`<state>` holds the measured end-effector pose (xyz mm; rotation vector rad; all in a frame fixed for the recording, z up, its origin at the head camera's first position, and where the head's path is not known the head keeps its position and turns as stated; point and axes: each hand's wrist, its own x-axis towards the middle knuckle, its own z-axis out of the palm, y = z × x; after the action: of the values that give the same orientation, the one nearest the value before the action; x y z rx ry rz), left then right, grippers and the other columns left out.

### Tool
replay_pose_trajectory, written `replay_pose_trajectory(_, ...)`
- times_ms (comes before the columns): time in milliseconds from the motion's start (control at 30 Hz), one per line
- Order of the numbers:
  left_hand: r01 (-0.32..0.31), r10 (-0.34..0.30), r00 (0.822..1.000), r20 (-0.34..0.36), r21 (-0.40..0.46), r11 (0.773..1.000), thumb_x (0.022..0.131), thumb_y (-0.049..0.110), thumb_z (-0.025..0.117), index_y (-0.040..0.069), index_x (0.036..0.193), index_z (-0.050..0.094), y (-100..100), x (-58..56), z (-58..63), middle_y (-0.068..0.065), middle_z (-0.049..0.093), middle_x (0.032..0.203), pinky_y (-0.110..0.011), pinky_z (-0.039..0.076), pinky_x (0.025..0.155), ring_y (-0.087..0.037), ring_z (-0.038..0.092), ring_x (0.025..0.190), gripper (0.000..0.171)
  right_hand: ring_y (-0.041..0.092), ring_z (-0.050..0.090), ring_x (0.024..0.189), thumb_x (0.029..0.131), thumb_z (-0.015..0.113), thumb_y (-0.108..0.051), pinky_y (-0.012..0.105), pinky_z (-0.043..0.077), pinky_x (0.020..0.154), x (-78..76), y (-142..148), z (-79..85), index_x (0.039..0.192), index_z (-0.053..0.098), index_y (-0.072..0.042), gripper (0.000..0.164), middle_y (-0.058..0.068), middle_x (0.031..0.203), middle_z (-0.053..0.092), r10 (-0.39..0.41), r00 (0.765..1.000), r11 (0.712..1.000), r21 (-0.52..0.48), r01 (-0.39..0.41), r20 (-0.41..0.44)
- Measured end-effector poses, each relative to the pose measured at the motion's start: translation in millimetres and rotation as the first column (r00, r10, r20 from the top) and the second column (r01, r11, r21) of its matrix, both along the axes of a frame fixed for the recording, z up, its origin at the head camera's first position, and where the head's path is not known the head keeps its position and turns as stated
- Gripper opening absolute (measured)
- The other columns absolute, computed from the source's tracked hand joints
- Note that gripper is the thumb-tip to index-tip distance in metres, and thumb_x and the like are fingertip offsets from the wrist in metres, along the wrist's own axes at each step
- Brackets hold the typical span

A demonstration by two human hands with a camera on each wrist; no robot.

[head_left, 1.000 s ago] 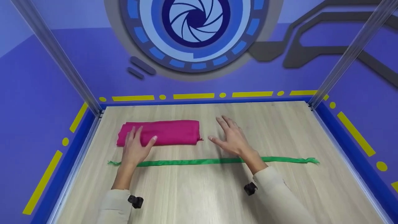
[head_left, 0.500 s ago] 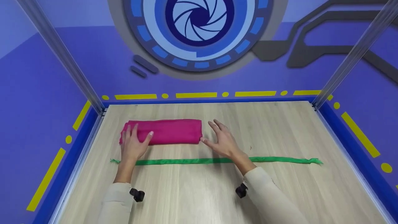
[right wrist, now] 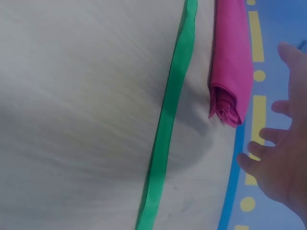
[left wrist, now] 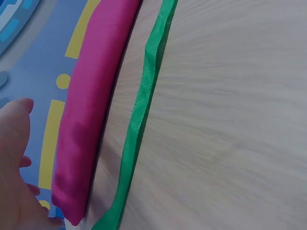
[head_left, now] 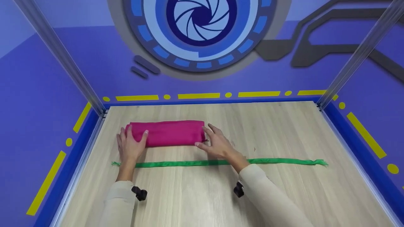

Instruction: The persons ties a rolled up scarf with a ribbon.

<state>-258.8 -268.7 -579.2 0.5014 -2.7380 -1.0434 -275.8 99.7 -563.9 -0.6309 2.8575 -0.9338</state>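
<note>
A magenta cloth (head_left: 172, 134), folded into a flat roll, lies toward the back left of the table. My left hand (head_left: 130, 145) is at its left end, fingers spread and thumb over the near side. At the right end is my right hand (head_left: 217, 144), fingers parted and fingertips right at the cloth's edge. The right wrist view shows the rolled layers at that end of the cloth (right wrist: 228, 103). Nearer to me a green ribbon (head_left: 189, 163) stretches across the table, roughly parallel to the cloth. Both forearms pass over it, hiding short parts.
The pale wooden table (head_left: 195, 195) is bounded by a blue back wall (head_left: 221, 85) and side walls with yellow markings. Metal posts (head_left: 60, 53) rise at the back corners. Small black cameras (head_left: 139, 193) sit at both wrists.
My right hand has moved left to the cloth's right end. The left hand has shifted a little left, toward the cloth's left end. Ribbon and cloth lie about as before.
</note>
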Motion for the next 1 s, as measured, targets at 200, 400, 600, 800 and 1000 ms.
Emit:
replay_pose_trajectory(200, -0.064, 0.063, 0.997, 0.044, 0.034, 0.997, 0.100, 0.069, 0.052, 0.017, 0.171, 0.015, -0.1, -4.8, -6.4, -0.024, 0.000, 0.175, -0.075, 0.010, 0.121, -0.051, -0.005, 0.159, 0.095, 0.038, 0.027, 0.157, 0.098, 0.062, -0.063, 0.059, 0.037, 0.119, 0.3, -12.8, -13.1, 0.163, 0.042, -0.010, 0.086, 0.019, 0.170, 0.028, -0.059, 0.997, 0.992, -0.119, 0.053, -0.046)
replay_pose_trajectory(400, -0.077, 0.070, 0.991, 0.116, 0.053, 0.996, 0.101, 0.070, 0.048, 0.017, 0.172, 0.008, -2.6, -8.4, -10.1, -0.026, -0.004, 0.174, -0.075, 0.010, 0.121, -0.051, -0.005, 0.159, 0.097, 0.038, 0.026, 0.157, 0.098, 0.063, -0.061, 0.059, 0.035, 0.120, 2.0, -24.2, -24.6, 0.164, 0.038, -0.009, 0.088, 0.017, 0.172, 0.026, -0.087, 0.996, 0.975, -0.204, 0.090, 0.021)
replay_pose_trajectory(600, -0.053, 0.043, 0.994, 0.098, 0.096, 0.994, 0.104, 0.062, 0.051, 0.012, 0.171, 0.006, -8.4, -14.1, -11.0, -0.028, -0.002, 0.174, -0.069, 0.015, 0.124, -0.050, 0.006, 0.159, 0.095, 0.038, 0.024, 0.158, 0.101, 0.061, -0.061, 0.054, 0.033, 0.122, 1.5, -32.0, -28.8, 0.164, 0.037, -0.004, 0.088, 0.018, 0.173, 0.023, -0.047, 0.996, 0.977, -0.205, 0.063, 0.080)
replay_pose_trajectory(800, -0.017, 0.009, 0.999, 0.047, 0.162, 0.987, 0.107, 0.051, 0.053, 0.007, 0.170, 0.012, -10.7, -16.3, -15.7, -0.028, 0.009, 0.172, -0.061, 0.018, 0.126, -0.049, 0.016, 0.157, 0.087, 0.040, 0.025, 0.158, 0.103, 0.060, -0.056, 0.052, 0.031, 0.124, 1.0, -37.9, -32.0, 0.161, 0.039, 0.001, 0.084, 0.021, 0.172, 0.024, -0.021, 0.994, 0.980, -0.196, 0.042, 0.106)
replay_pose_trajectory(1000, -0.006, -0.009, 0.996, 0.094, 0.155, 0.988, 0.108, 0.050, 0.050, 0.003, 0.168, 0.021, -12.3, -13.7, -16.9, -0.029, 0.014, 0.171, -0.061, 0.017, 0.126, -0.049, 0.016, 0.157, 0.081, 0.041, 0.026, 0.157, 0.104, 0.060, -0.050, 0.051, 0.031, 0.124, -0.9, -40.5, -32.6, 0.159, 0.040, 0.004, 0.081, 0.022, 0.171, 0.026, -0.008, 0.992, 0.986, -0.165, 0.029, 0.129)
